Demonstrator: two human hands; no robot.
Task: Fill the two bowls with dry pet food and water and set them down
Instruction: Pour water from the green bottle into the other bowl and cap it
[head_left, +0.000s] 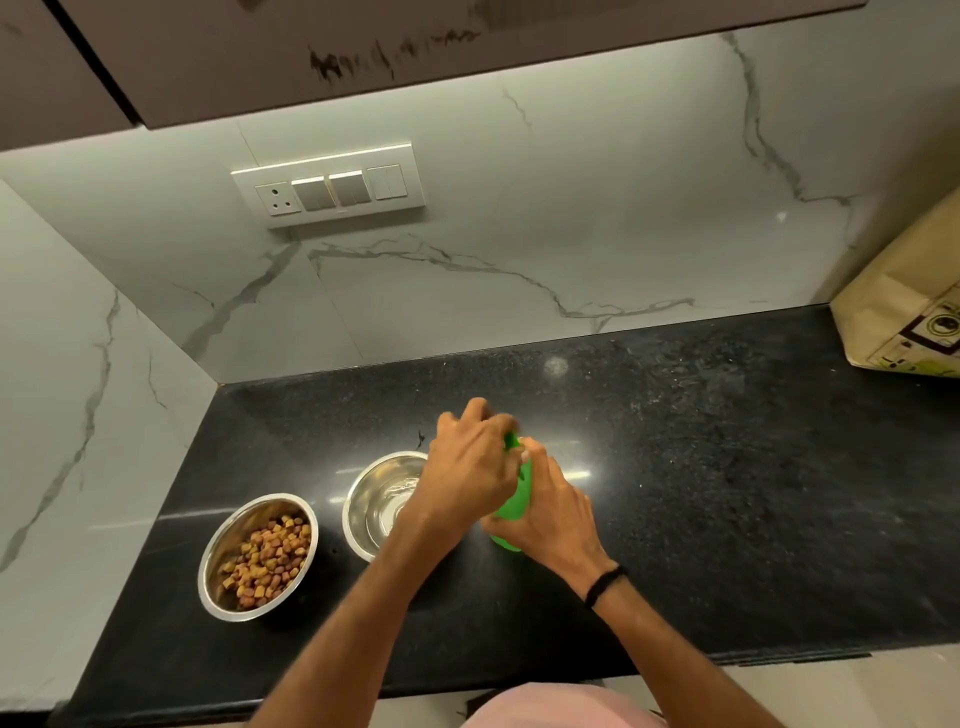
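**Working the bottle cap beside the steel bowl**

My right hand (545, 512) grips the green bottle (514, 506) upright just right of the steel bowl (379, 501), steadying it. My left hand (470, 467) curls clenched over its cap, forearm crossing that bowl. The food bowl (258, 557) sits filled, left of it on the bench (727, 467)

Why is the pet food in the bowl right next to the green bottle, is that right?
Not quite. In the head view the pet food is in the far-left bowl, away from the green bottle. The bowl beside the bottle holds no food.
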